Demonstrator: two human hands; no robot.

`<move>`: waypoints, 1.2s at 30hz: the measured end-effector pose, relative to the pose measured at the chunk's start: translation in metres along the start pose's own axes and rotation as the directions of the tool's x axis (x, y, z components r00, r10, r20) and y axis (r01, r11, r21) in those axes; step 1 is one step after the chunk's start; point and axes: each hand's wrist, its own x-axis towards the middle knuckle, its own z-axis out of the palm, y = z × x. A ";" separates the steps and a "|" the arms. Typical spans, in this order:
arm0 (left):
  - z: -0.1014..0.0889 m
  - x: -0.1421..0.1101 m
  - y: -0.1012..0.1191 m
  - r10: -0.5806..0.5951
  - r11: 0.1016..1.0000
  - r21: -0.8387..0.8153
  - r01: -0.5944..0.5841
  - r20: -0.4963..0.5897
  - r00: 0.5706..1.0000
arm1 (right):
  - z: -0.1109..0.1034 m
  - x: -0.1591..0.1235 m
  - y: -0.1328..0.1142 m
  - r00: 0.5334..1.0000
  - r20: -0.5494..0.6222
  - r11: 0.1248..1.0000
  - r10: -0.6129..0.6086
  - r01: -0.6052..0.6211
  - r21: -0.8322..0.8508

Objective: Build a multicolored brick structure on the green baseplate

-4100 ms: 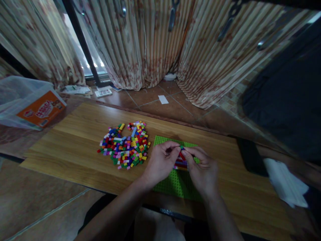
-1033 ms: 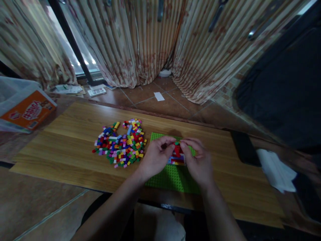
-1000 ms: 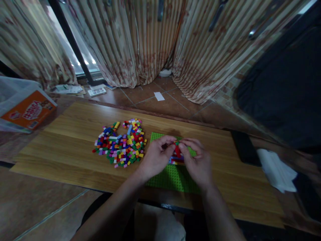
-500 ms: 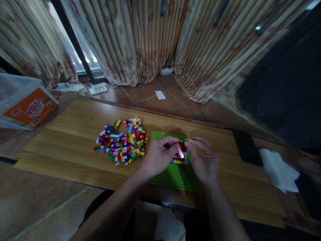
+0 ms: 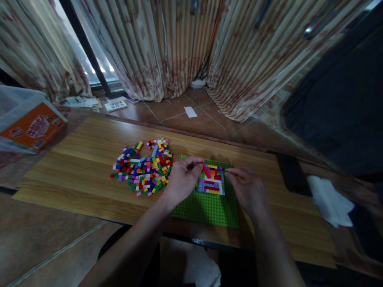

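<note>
Pinched between thumb and fingers of my left hand (image 5: pixel 184 177) is a long red brick (image 5: pixel 206 171), tilted over the left part of a low brick build (image 5: pixel 211 185) in mixed colours. This build is on a green studded baseplate (image 5: pixel 206 215). On its right side, my right hand (image 5: pixel 247 189) is closed in a pinch near the upper right corner. A small dark green brick (image 5: pixel 226 170) seems to peek from those fingertips, mostly hidden. Some of the build's left edge is covered by my left hand.
Left of the baseplate lies a loose heap of small coloured bricks (image 5: pixel 143 169) on the wooden table (image 5: pixel 74 167). A black flat object (image 5: pixel 291 175) and white tissues (image 5: pixel 330 201) are at the right. A clear plastic box (image 5: pixel 32 123) with an orange label stands beyond the left end.
My hands have moved apart, the left slightly left and the right slightly right, uncovering more of the build. The brick in my left hand now looks red rather than pale pink.
</note>
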 end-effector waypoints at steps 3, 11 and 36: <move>0.000 0.000 0.000 0.003 1.000 0.003 -0.003 0.000 1.000 | 0.003 0.001 0.000 1.000 0.007 1.000 0.007 -0.007 0.013; -0.001 -0.001 0.005 -0.012 1.000 0.011 0.012 0.001 1.000 | 0.010 0.005 0.000 1.000 0.019 0.998 0.020 -0.021 0.051; -0.003 -0.002 0.006 0.013 0.999 0.035 -0.014 0.012 1.000 | 0.015 0.009 -0.003 0.964 -0.027 0.954 0.264 -0.256 0.158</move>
